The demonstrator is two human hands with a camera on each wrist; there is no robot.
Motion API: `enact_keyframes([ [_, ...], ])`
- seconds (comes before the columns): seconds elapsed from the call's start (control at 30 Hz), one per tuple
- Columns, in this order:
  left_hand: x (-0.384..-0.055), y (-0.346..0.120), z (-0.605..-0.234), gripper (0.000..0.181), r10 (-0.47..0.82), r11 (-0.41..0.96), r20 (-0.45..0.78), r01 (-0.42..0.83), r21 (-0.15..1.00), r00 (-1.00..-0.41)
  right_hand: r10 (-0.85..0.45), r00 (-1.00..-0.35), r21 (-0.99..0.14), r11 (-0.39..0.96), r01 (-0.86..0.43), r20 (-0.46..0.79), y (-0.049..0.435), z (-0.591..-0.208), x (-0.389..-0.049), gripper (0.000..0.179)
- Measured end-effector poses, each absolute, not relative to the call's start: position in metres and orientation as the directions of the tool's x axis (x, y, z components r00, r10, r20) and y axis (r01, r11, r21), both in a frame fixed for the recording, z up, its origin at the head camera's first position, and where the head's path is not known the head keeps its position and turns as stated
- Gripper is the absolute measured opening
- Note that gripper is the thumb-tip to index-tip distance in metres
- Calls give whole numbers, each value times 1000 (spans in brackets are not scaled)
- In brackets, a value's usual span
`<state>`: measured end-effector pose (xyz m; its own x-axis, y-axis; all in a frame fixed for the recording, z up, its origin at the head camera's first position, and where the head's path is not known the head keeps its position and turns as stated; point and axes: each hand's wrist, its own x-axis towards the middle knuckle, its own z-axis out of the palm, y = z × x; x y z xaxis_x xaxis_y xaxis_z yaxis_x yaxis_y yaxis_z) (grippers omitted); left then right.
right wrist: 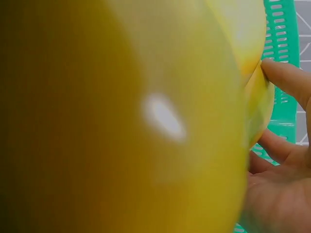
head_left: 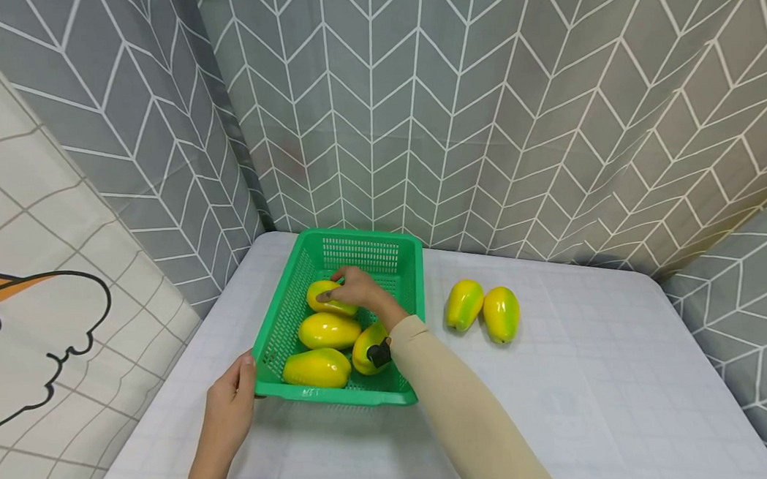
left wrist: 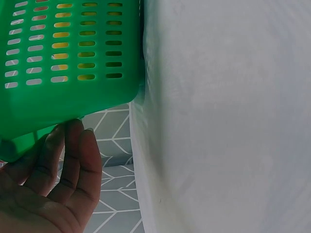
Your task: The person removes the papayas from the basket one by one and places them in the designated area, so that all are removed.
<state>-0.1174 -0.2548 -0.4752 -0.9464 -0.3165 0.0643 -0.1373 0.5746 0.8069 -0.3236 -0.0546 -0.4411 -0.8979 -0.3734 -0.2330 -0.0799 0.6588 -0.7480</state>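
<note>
A green plastic basket (head_left: 416,289) stands on the table with several yellow-green papayas inside. My left hand (head_left: 231,399) grips the rim at the near left corner; in the left wrist view, the fingers of that hand (left wrist: 58,179) curl up under the rim. My right hand (head_left: 358,289) reaches into the basket and holds the farthest papaya (head_left: 321,290), thumb on one side and fingers on the other. Below it lie a middle papaya (head_left: 330,331) and a near papaya (head_left: 317,369). Another papaya (head_left: 364,349) sits under my right wrist and fills much of the right wrist view.
Two more papayas, a left one (head_left: 464,304) and a right one (head_left: 502,314), lie side by side on the white tablecloth (head_left: 596,373) right of the basket. A grey patterned curtain (head_left: 375,108) hangs behind the table's far edge.
</note>
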Motion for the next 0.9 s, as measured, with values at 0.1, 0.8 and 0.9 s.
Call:
enact_keyframes([
  [0.1, -117, -254, -475, 55, -321, 575, 68, -137, 807, -945, -374, -896, -748, 659, -74, -241, -55, -441, -324, 64],
  [0.8, -117, -252, -474, 54, -322, 576, 84, -125, 808, -943, -352, -919, -748, 655, -105, -179, -48, -429, -325, 66],
  [0.9, -117, -252, -474, 54, -320, 571, 82, -123, 811, -944, -349, -924, -736, 666, -124, -159, -47, -425, -326, 66],
])
